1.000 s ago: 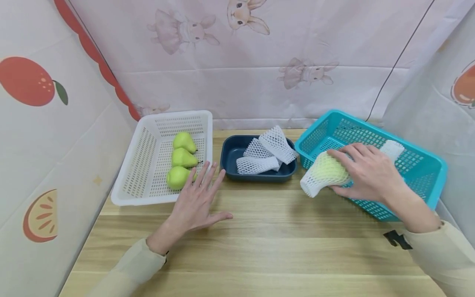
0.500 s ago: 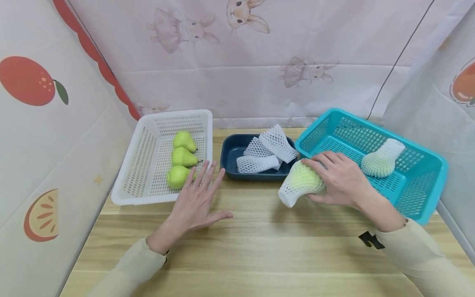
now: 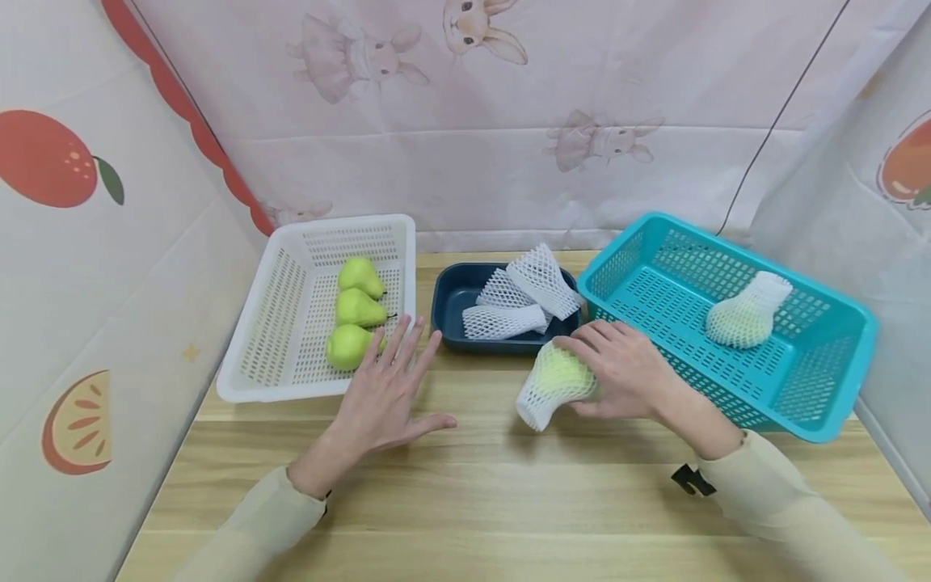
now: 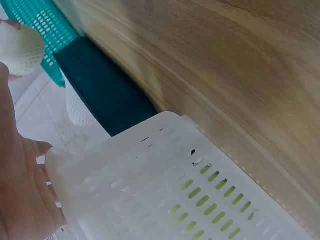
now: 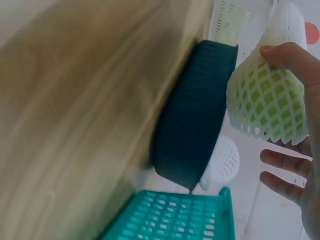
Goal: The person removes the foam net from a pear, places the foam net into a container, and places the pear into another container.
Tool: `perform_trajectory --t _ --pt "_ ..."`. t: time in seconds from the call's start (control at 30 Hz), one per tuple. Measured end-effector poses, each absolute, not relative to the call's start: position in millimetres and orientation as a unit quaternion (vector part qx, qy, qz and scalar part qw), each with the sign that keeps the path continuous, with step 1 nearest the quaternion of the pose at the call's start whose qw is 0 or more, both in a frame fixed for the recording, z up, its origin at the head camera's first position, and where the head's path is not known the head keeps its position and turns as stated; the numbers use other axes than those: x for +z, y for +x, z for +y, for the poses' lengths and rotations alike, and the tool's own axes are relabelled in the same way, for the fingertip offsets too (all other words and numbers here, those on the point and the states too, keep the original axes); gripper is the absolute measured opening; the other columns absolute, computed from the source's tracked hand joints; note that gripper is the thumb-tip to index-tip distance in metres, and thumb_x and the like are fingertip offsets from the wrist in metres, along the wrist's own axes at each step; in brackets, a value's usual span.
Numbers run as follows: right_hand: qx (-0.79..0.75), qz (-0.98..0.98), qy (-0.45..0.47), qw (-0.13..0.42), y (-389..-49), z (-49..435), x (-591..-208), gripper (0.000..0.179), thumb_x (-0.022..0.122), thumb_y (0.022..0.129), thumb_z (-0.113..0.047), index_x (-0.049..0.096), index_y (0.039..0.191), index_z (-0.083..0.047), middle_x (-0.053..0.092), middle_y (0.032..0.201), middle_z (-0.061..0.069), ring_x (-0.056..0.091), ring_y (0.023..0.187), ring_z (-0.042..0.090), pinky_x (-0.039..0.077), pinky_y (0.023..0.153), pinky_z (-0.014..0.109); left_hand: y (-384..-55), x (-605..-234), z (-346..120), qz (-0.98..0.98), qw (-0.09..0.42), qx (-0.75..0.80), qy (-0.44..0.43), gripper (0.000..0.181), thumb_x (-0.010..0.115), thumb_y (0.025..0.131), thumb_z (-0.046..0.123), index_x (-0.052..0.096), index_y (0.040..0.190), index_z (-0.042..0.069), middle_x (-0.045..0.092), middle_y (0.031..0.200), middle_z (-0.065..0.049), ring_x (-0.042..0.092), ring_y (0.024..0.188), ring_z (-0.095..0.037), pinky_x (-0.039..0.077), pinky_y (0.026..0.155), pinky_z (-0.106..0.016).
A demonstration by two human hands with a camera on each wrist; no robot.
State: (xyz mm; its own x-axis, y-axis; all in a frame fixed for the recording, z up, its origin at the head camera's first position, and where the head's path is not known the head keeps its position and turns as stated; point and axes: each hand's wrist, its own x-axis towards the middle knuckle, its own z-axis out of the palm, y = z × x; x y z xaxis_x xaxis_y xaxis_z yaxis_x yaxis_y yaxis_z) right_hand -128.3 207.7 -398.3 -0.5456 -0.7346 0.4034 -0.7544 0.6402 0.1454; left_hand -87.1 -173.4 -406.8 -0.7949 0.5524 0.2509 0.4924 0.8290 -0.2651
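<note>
My right hand [image 3: 618,368] holds a green pear in a white foam net sleeve [image 3: 556,384] above the table, in front of the dark blue tray. In the right wrist view, thumb and fingers grip the netted pear [image 5: 270,97], green showing through the mesh. My left hand [image 3: 385,388] lies with fingers spread at the near right corner of the white basket [image 3: 247,339], its fingertips at the rim. Inside that basket three bare green pears [image 3: 360,309] lie in a row; the fingers partly cover the nearest one.
Between the baskets stands the dark blue tray [image 3: 451,311] with several white foam nets [image 3: 541,283] in it. At the right, the turquoise basket [image 3: 815,404] contains another netted pear [image 3: 745,315]. A printed cloth [image 3: 494,186] hangs behind the wooden table [image 3: 509,509].
My right hand has carried the netted pear left, from over the turquoise basket to in front of the tray. The basket's netted pear is now fully uncovered. My left hand has stayed put.
</note>
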Motion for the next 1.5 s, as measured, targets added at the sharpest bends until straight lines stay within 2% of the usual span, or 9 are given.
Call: perform_trajectory --t 0.1,0.23,0.5,0.73,0.83,1.07,1.27,1.5 --pt "0.013 -0.884 0.427 0.191 -126 201 -404 0.094 0.088 0.063 -0.066 0.064 0.137 -0.013 0.072 0.117 0.006 0.067 0.109 0.029 0.060 0.093 0.046 -87 -407 -173 -0.943 0.158 0.090 -0.278 0.123 0.014 0.083 0.100 0.031 0.166 0.011 0.027 0.174 -0.020 0.030 0.162 -0.039 0.025 0.132 -0.060" --pt "0.002 -0.886 0.435 0.159 -122 193 -410 0.090 0.085 0.068 -0.065 0.064 0.139 -0.015 0.071 0.119 0.005 0.066 0.111 0.027 0.059 0.093 0.043 -87 -407 -173 -0.945 0.152 0.091 -0.277 0.123 0.014 0.083 0.100 0.030 0.167 0.011 0.026 0.174 -0.020 0.028 0.162 -0.039 0.024 0.132 -0.060" --pt "-0.007 -0.892 0.435 0.123 -119 185 -420 0.088 0.084 0.070 -0.065 0.062 0.141 -0.016 0.070 0.121 0.004 0.065 0.112 0.026 0.059 0.094 0.044 -87 -408 -172 -0.945 0.150 0.088 -0.276 0.124 0.005 0.083 0.099 0.029 0.167 0.011 0.025 0.175 -0.020 0.028 0.162 -0.039 0.024 0.132 -0.060" --pt "-0.017 -0.886 0.448 0.117 -117 184 -427 0.088 0.082 0.072 -0.067 0.062 0.140 -0.015 0.071 0.123 0.005 0.066 0.114 0.027 0.060 0.095 0.044 -86 -409 -172 -0.944 0.152 0.091 -0.277 0.123 0.025 0.082 0.100 0.029 0.167 0.011 0.026 0.174 -0.020 0.026 0.163 -0.038 0.024 0.132 -0.060" --pt "-0.021 -0.885 0.450 0.119 -117 183 -429 0.088 0.081 0.072 -0.068 0.062 0.140 -0.015 0.071 0.122 0.005 0.066 0.114 0.027 0.060 0.094 0.044 -86 -409 -172 -0.944 0.153 0.096 -0.277 0.123 0.029 0.082 0.100 0.029 0.167 0.011 0.026 0.174 -0.020 0.026 0.163 -0.038 0.024 0.132 -0.060" --pt "-0.014 -0.887 0.445 0.121 -117 184 -430 0.089 0.081 0.073 -0.068 0.062 0.140 -0.015 0.071 0.122 0.006 0.067 0.114 0.027 0.060 0.094 0.045 -86 -409 -173 -0.947 0.143 0.094 -0.273 0.123 0.016 0.083 0.100 0.026 0.168 0.011 0.023 0.175 -0.019 0.023 0.164 -0.038 0.022 0.133 -0.059" --pt "-0.014 -0.890 0.440 0.121 -116 187 -430 0.093 0.080 0.073 -0.071 0.061 0.143 -0.014 0.072 0.123 0.006 0.066 0.113 0.027 0.060 0.092 0.045 -86 -408 -173 -0.949 0.133 0.091 -0.270 0.123 0.018 0.083 0.100 0.024 0.168 0.012 0.021 0.176 -0.018 0.021 0.165 -0.037 0.020 0.134 -0.059" --pt "-0.030 -0.895 0.433 0.104 -116 187 -430 0.100 0.082 0.072 -0.072 0.056 0.148 -0.011 0.072 0.126 0.008 0.067 0.115 0.029 0.059 0.095 0.047 -86 -407 -173 -0.949 0.133 0.091 -0.272 0.123 0.012 0.083 0.100 0.025 0.168 0.012 0.021 0.176 -0.019 0.025 0.164 -0.038 0.021 0.133 -0.060"
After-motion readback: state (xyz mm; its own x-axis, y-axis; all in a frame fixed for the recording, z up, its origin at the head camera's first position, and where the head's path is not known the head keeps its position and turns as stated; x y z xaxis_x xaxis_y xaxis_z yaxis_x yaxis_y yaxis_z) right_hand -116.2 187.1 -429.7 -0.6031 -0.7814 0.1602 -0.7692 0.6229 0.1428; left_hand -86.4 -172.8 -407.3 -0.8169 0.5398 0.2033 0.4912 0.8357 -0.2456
